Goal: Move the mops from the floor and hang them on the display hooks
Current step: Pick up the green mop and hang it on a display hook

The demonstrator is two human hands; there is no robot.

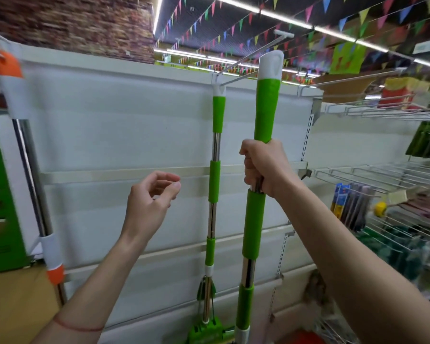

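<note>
One green mop (pixel 215 184) already hangs on a display hook (pixel 246 58) against the far panel; an orange-capped mop (pixel 32 170) hangs at left. The right hand (pixel 263 167) grips a second green mop (pixel 257 194) upright, near the hook but not yet hung; the left hand (pixel 150 202) hovers loosely curled, holding nothing

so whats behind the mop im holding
Behind the held mop, gripped by the right hand, stands a white back panel with a hung mop on a hook. The held pole covers a strip of the panel.
</note>
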